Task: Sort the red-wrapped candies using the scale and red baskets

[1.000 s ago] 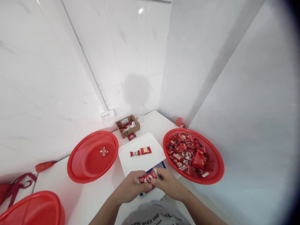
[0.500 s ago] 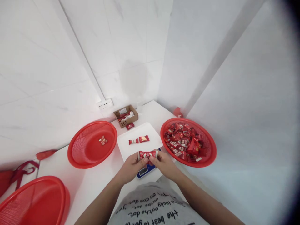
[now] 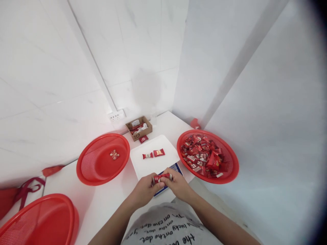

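Between my hands, over the front of the scale, is a red wrapped candy packet (image 3: 161, 178). My left hand (image 3: 149, 186) is closed on its left end, thumb across the front. On the other end, my right hand (image 3: 176, 182) grips the same packet, and the fingers of both hands hide part of it. Beneath them shows the blue front of a kitchen scale (image 3: 176, 168) with a white tray (image 3: 140, 169) on top. Two red packets lie on that tray: a narrow one (image 3: 147, 155) and a wider one (image 3: 159, 152).
At the right, a red basket (image 3: 233, 170) holds a heap of red packets. The left red basket (image 3: 81, 165) has one patterned packet (image 3: 114, 154) inside. Another red basket (image 3: 73, 217) stands at lower left. A cardboard box (image 3: 143, 135) with packets sits near the wall, a red packet (image 3: 143, 139) before it.
Both hands have come slightly lower with the packet, which has tilted so less of its printed face shows. My fingers wrap further around it. The view has shifted a little.
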Demonstrator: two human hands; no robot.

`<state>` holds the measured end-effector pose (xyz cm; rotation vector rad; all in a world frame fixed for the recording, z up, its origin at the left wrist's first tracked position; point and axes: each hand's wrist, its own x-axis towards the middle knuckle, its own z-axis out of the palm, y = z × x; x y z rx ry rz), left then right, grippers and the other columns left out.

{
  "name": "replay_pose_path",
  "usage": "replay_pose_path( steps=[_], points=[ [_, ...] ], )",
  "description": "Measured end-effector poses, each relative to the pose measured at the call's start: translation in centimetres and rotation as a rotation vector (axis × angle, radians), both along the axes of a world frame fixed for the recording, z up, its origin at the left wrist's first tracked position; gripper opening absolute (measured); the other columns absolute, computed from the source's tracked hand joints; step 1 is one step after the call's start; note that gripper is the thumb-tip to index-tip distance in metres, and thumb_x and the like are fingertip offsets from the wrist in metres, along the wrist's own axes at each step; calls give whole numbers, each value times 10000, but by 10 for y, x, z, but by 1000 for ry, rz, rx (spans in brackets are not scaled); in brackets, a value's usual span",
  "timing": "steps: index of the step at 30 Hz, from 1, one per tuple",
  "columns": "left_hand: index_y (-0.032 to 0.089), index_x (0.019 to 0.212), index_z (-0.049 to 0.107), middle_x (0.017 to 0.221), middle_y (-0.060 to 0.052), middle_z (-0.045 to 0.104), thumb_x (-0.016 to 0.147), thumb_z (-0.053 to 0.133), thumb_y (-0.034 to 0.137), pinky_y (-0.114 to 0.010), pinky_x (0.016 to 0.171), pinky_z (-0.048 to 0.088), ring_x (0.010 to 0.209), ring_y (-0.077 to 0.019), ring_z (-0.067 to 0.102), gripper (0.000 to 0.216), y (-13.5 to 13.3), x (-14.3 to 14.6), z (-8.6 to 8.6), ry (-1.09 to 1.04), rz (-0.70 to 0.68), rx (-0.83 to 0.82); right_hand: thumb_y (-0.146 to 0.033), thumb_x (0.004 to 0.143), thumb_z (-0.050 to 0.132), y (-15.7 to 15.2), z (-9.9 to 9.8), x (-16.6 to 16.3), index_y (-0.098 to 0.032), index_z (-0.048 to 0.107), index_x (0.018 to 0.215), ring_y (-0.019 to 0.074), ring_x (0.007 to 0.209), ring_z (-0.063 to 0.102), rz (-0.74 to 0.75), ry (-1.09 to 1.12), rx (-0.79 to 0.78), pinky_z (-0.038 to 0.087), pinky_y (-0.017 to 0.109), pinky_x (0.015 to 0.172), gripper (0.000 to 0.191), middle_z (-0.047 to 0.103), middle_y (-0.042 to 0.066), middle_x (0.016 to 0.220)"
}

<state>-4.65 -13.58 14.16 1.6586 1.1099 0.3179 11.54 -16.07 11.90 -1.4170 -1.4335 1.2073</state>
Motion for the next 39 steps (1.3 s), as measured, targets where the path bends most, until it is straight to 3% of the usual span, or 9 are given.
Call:
replay_pose_path(
  steps=[9, 13, 16, 19, 27, 33, 39],
  points=[
    [174, 715, 527, 674, 24, 536, 768, 516, 478, -229, 582, 335, 642, -130, 445, 309, -13, -22, -20, -64, 28, -57, -280, 747, 514, -14, -21, -29, -200, 444, 602, 122, 584, 432, -30, 22, -15, 341, 249, 565, 179, 478, -36, 585],
    [161, 753, 571, 738, -6, 595, 775, 524, 460, -240, 633, 377, 697, -146, 499, 303, -17, -31, -23, -191, 28, -123, -361, 762, 525, -24, -24, -43, -191, 482, 665, 122, 599, 438, -54, 83, -88, 352, 252, 576, 201, 483, -34, 611],
    [151, 719, 581, 707, -17, 611, 794, 505, 453, -239, 622, 378, 661, -138, 508, 319, -21, -34, -23, -258, 5, -171, -495, 799, 462, -34, -24, -50, -181, 519, 756, 125, 594, 464, -51, 246, -165, 381, 262, 584, 322, 514, -21, 625],
    [148, 687, 573, 653, -17, 606, 809, 476, 471, -233, 589, 366, 606, -123, 494, 359, -24, -33, -26, -317, -43, -197, -571, 830, 363, -47, -26, -52, -175, 529, 780, 126, 592, 483, -101, 384, -196, 396, 265, 580, 433, 537, -2, 642],
    [167, 611, 481, 524, 28, 476, 796, 428, 564, -226, 505, 327, 507, -98, 406, 442, -29, -3, -36, -289, -79, -196, -502, 815, 486, -68, -34, -35, -178, 505, 806, 126, 645, 512, -204, 376, -154, 407, 249, 587, 324, 559, -3, 694],
    [181, 679, 480, 538, 25, 478, 830, 244, 613, -261, 562, 375, 546, -128, 457, 515, -26, 9, -44, -120, -33, -134, -473, 795, 502, -48, -38, -10, -181, 481, 724, 119, 589, 477, -220, 158, -125, 395, 247, 564, 301, 521, -27, 638],
    [193, 772, 482, 613, 24, 529, 832, 297, 584, -262, 601, 393, 611, -140, 500, 436, -18, 3, -50, -44, 78, -106, -471, 803, 462, 2, -57, 1, -183, 479, 674, 107, 490, 444, -213, 72, -128, 357, 232, 486, 316, 477, -55, 513]
  ],
)
